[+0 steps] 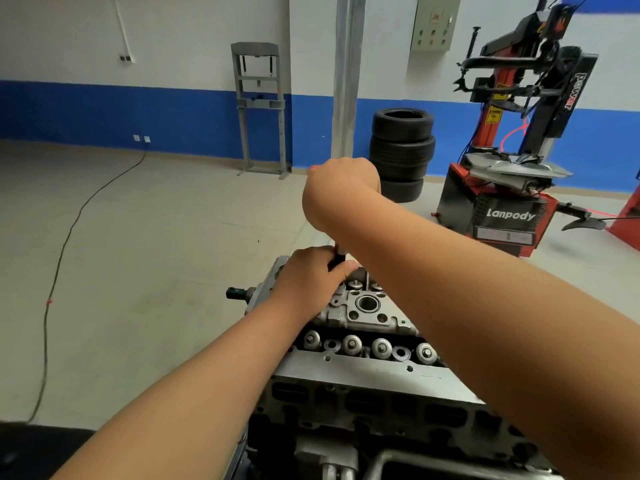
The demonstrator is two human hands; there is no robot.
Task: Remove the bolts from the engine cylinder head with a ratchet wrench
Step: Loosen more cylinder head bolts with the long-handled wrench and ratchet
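The grey engine cylinder head (356, 370) fills the lower middle of the head view, with a row of round valve springs along its top. The ratchet wrench (337, 256) stands nearly upright over the far part of the head, its thin extension running down between the cast parts. My left hand (311, 271) grips the lower black part of the wrench just above the head. Higher up, my right hand (341, 188) is curled round the wrench's upper end, which it hides. No loose bolt shows.
A stack of black tires (401, 150) stands behind my hands by a metal pillar (346, 77). At the right is a red and black tire changer (512, 202). A grey shop press (261, 109) stands at the blue-banded wall. A black cable (65, 244) trails over the floor at left.
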